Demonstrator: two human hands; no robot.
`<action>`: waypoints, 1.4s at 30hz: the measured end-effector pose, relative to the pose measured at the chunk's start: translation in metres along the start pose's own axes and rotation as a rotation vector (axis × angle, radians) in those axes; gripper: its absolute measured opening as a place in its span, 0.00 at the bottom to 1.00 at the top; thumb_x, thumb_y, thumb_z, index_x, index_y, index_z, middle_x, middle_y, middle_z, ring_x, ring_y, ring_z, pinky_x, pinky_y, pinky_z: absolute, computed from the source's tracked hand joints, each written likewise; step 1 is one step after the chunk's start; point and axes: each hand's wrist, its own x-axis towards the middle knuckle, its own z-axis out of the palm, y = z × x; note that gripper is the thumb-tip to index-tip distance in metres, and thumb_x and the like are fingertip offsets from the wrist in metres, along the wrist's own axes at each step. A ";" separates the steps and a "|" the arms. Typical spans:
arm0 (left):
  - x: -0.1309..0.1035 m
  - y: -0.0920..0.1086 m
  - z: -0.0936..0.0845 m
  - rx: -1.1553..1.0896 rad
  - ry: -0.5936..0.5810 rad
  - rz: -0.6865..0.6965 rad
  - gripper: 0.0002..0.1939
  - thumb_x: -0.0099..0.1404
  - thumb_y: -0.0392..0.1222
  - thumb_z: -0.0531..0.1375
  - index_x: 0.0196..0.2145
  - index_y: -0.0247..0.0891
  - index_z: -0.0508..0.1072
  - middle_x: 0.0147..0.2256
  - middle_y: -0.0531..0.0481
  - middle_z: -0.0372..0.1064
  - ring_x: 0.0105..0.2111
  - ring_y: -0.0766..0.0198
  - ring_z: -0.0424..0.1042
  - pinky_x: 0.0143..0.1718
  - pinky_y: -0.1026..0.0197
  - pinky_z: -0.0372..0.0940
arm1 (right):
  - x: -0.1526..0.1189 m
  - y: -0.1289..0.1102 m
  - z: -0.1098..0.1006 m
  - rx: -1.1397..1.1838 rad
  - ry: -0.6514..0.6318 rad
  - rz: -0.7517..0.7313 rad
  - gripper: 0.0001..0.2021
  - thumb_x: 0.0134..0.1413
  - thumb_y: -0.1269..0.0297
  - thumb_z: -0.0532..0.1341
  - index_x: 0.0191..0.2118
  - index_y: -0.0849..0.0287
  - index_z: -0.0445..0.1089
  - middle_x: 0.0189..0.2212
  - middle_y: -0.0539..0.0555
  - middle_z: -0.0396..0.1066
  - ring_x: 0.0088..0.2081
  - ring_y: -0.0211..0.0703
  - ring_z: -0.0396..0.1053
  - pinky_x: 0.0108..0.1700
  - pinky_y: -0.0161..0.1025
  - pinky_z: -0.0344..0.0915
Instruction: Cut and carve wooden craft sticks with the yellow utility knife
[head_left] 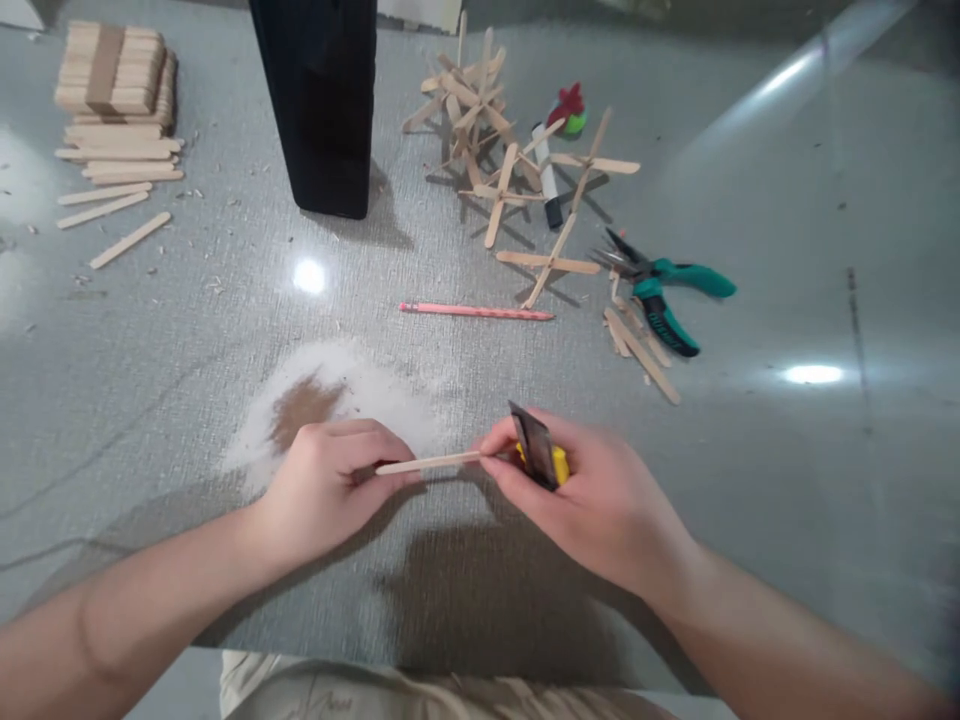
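Note:
A wooden craft stick (431,463) is held nearly level between both hands, just above the table. My left hand (337,480) is closed on its left end, thumb and fingers pinching it. The thumb and fingertips of my right hand (585,490) grip the other end. That hand also holds a cutter knife (534,445) in the palm, its wide dark blade pointing up and away and a bit of yellow body showing. Most of the knife's handle is hidden by the fingers. Under and beyond my left hand lies a patch of white powder (360,385) with a brown spot.
A pink pencil (476,312) lies ahead. Beyond it are crossed stick pieces (480,110), a marker (547,175) and teal-handled pliers (660,290) beside loose sticks (641,355). A black phone-like slab (322,110) stands at the back, with stacked craft sticks (135,75) far left.

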 end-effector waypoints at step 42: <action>0.001 0.001 0.005 -0.179 0.137 -0.336 0.25 0.64 0.34 0.62 0.57 0.42 0.63 0.33 0.53 0.72 0.27 0.69 0.76 0.29 0.68 0.72 | 0.009 0.024 0.000 0.552 -0.299 -0.099 0.22 0.72 0.60 0.50 0.68 0.50 0.53 0.53 0.59 0.68 0.45 0.45 0.73 0.48 0.46 0.75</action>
